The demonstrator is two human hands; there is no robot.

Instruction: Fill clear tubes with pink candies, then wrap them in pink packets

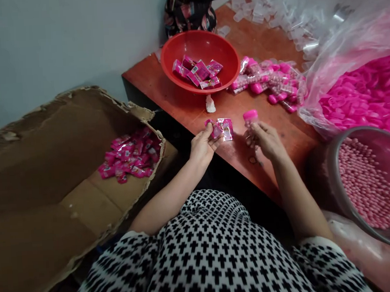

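My left hand (204,144) is closed on a small pink piece (215,130) with a clear part, at the table's near edge. Beside it, a shiny pink packet (227,130) lies just right of the fingers. My right hand (266,140) grips a small clear container (250,116) whose pink cap points up; the fingers hide its lower part. Behind both hands, a heap of pink-capped tubes (273,81) filled with pink beads rests on the table. Several pink packets (199,73) lie inside a red bowl (173,83).
A cardboard box (86,205) holding pink packets stands at the left. On the right are a bucket (335,172) of pink beads and a plastic bag (335,62) of pink caps. Clear tubes (296,21) and a dark bag (192,16) sit behind.
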